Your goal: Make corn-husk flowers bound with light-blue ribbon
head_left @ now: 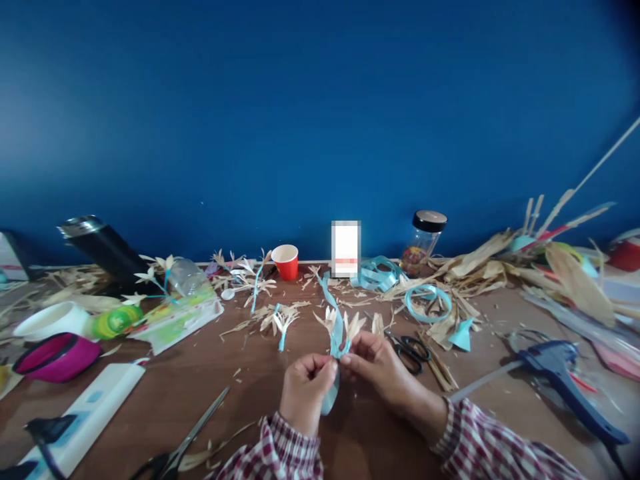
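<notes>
Both hands meet over the middle of the brown table (pixel 240 400). My left hand (pixel 305 387) is closed, pinching a light blue ribbon (pixel 336 327) that trails down past its fingers. My right hand (pixel 375 367) is closed too, gripping the base of a small corn-husk flower (pixel 345 327) with the ribbon wound about its stem. The ribbon's free end runs up and away toward the back of the table.
Black-handled scissors (pixel 410 350) lie right of my hands, a second pair (pixel 185 443) at the front left. A blue glue gun (pixel 565 373), husk heaps (pixel 500 273), ribbon loops (pixel 427 300), red cup (pixel 286 261), jar (pixel 423 243), dark flask (pixel 103 250), bowls (pixel 55 357).
</notes>
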The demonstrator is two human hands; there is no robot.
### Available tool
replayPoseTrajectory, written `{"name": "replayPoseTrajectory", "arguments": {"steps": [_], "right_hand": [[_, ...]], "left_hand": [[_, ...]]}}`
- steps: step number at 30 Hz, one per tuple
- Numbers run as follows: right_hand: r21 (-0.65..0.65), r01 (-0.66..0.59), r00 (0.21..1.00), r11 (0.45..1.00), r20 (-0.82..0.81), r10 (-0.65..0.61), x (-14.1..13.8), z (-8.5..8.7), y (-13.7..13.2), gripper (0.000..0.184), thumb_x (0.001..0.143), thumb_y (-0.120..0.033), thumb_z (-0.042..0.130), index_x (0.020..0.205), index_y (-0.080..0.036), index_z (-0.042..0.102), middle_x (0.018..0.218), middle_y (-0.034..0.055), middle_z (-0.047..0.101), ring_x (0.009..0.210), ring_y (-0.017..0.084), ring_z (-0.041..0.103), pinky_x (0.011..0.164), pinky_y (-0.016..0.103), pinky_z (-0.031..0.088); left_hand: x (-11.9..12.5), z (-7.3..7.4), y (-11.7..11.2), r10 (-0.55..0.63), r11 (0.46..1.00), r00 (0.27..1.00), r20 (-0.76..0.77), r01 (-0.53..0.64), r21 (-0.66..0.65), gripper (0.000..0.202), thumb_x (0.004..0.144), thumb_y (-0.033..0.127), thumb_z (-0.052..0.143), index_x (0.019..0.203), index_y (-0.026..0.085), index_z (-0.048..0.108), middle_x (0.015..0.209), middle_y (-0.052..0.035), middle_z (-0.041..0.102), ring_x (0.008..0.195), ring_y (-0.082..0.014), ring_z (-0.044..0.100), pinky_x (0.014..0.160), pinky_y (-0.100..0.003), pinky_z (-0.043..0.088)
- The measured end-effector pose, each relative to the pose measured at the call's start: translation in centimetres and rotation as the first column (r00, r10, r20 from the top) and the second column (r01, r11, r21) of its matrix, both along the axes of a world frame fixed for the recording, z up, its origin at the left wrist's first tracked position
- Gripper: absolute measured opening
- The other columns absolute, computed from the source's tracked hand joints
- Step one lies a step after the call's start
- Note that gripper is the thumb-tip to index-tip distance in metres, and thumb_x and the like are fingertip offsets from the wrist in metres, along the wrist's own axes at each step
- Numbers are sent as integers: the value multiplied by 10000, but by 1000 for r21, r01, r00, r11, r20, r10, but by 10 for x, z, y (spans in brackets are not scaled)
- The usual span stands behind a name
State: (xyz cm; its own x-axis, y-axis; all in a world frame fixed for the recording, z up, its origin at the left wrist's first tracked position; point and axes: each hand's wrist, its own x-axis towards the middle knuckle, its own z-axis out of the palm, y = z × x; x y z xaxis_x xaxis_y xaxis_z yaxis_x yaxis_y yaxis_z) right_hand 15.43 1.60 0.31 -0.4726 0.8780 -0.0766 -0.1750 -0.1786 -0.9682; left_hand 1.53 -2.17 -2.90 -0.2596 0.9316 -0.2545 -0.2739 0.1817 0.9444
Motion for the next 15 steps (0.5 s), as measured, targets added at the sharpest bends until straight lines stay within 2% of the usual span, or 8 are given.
{"name": "replayPoseTrajectory", "arguments": {"steps": [4, 9, 12, 15], "right_hand": [[-53, 75, 996, 996, -54, -77, -6, -5, -3, 318, 647, -369, 729, 690, -158, 495, 557, -38, 548, 503, 77, 474, 513, 207, 387], [-107, 129, 988, 986, -69, -137, -14, -8, -7, 338, 647, -404, 721, 698, -167, 485, 555, -47, 520, 476, 68, 440, 462, 194, 356], [-91, 116, 991, 989, -54, -121, -15, -6, -6, 332, 655, -411, 713, 711, -157, 505, 586, -39, 527, 509, 73, 461, 487, 195, 367], [-42, 73, 995, 996, -59, -76, -13, -1, -6, 324, 669, -405, 701, 803, -159, 540, 670, -24, 560, 566, 84, 498, 547, 211, 403]], "left_hand": [[2, -2, 0, 41, 999, 998, -42, -39, 36, 338, 566, 430, 721, 595, 102, 641, 473, -8, 544, 443, -90, 458, 455, -215, 364], [4, 5, 0, 74, 995, 992, -105, -67, 69, 326, 573, 421, 709, 574, 101, 647, 464, -5, 540, 422, -76, 423, 430, -199, 331], [4, 8, 3, 116, 992, 984, -138, -107, 71, 312, 547, 407, 714, 556, 101, 651, 441, 1, 525, 413, -75, 413, 424, -199, 324], [1, 9, 6, 136, 990, 983, -122, -130, 61, 326, 527, 420, 718, 571, 103, 659, 444, 0, 534, 411, -84, 428, 428, -208, 340]]}}
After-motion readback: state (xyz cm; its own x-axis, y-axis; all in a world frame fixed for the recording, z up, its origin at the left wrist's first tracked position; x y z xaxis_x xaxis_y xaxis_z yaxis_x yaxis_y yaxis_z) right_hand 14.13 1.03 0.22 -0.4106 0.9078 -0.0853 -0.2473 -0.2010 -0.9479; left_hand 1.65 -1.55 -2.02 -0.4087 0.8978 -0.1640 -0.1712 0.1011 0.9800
